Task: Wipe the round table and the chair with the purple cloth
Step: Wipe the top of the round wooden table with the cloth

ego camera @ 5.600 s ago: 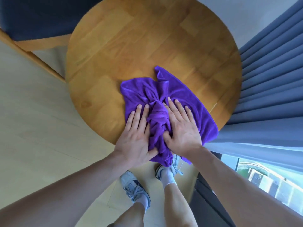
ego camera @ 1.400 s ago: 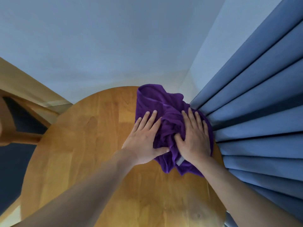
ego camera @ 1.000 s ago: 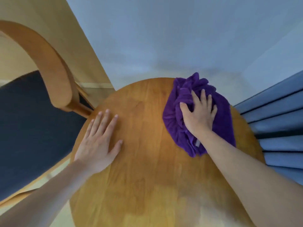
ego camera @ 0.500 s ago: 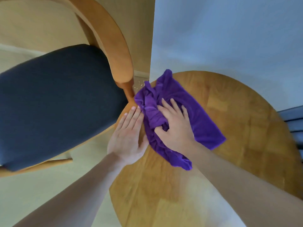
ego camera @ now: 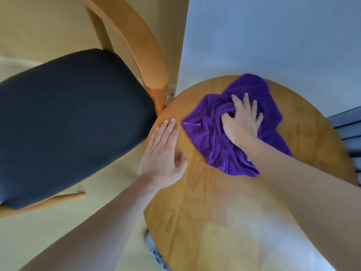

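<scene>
The purple cloth (ego camera: 211,133) lies bunched on the far part of the round wooden table (ego camera: 224,212). My right hand (ego camera: 242,120) presses down on the cloth, its fingers spread and the thumb dug into a fold. My left hand (ego camera: 164,153) rests flat on the bare table top at its left edge, just left of the cloth and not touching it. The chair (ego camera: 74,118), with a dark seat cushion and a curved wooden back, stands directly left of the table, its frame close to the table's rim.
A pale wall (ego camera: 273,36) rises behind the table. Blue curtain folds (ego camera: 349,130) hang at the right edge. Light wooden floor (ego camera: 68,231) shows below the chair, and a shoe (ego camera: 154,249) peeks out beside the table's near rim.
My right hand has slid the cloth to the right, away from the table's left rim. My left hand has come off the cloth's edge and now lies on bare wood.
</scene>
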`<state>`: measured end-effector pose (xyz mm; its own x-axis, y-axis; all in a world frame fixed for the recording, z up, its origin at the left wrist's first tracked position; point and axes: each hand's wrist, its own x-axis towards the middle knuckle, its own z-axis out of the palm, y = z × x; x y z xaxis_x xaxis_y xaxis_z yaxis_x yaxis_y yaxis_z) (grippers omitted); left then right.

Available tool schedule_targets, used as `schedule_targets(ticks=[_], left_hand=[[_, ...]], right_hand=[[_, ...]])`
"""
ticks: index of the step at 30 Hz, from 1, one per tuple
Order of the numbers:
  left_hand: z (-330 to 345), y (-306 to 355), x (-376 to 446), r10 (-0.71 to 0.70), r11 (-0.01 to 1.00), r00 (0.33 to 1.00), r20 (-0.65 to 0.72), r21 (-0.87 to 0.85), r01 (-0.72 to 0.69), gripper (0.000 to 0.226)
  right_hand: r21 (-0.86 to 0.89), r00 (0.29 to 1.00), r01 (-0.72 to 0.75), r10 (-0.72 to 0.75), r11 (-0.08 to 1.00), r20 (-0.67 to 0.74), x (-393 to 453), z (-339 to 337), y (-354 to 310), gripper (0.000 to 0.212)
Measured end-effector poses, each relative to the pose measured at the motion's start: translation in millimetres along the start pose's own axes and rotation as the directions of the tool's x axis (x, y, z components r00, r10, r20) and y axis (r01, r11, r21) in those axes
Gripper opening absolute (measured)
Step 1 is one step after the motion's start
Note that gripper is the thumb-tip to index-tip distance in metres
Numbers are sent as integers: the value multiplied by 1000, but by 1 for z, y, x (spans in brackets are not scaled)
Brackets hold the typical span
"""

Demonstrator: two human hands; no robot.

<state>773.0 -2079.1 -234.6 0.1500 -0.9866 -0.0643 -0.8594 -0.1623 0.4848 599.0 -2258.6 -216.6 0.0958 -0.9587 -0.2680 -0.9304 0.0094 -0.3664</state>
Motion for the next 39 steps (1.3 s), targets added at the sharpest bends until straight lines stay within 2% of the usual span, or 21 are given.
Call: schedule_targets(ticks=[3, 6, 11, 17, 20, 22, 28, 30, 34, 39], left_hand=[[-10, -7, -16, -50, 991, 999, -13, -127, 48, 85], [-25, -22, -45, -19, 990, 999, 26, -137, 22, 94], [-53, -44, -84, -39, 998, 998, 43, -42, 41, 90], [-69, -39, -92, -11, 1000, 998, 56, 22, 10, 83], [-66, -35, -93, -24, 998, 997, 78, 56, 19, 82], [-59, -32, -94, -38, 998, 995, 89, 51, 33, 82], [-37, -18, -100, -72, 996, 990, 122, 61, 65, 87], [-32, -13, -98, -93, 994, 988, 119, 74, 84, 88], [-30, -3, -99, -136, 985, 977, 163, 132, 115, 89], [-41, 6, -109, -134, 986, 964, 231, 126, 107, 84]], right_hand=[[-84, 986, 158, -152, 984, 74, -8, 16, -32, 76], [-148, 932, 353, -332, 924, 147, -30, 35, -49, 73], [-135, 781, 612, -569, 779, 260, -99, 57, -54, 73], [-44, 560, 801, -722, 597, 407, -163, 56, -8, 70], [-3, 495, 841, -767, 542, 409, -150, 45, 11, 70], [-4, 516, 833, -773, 553, 369, -129, 39, 12, 72], [-57, 768, 632, -615, 773, 181, -74, 43, -36, 67], [-70, 818, 571, -559, 818, 136, -74, 50, -49, 65], [-94, 823, 565, -550, 820, 143, -91, 54, -47, 67], [-125, 780, 612, -572, 781, 254, -136, 55, -34, 73]])
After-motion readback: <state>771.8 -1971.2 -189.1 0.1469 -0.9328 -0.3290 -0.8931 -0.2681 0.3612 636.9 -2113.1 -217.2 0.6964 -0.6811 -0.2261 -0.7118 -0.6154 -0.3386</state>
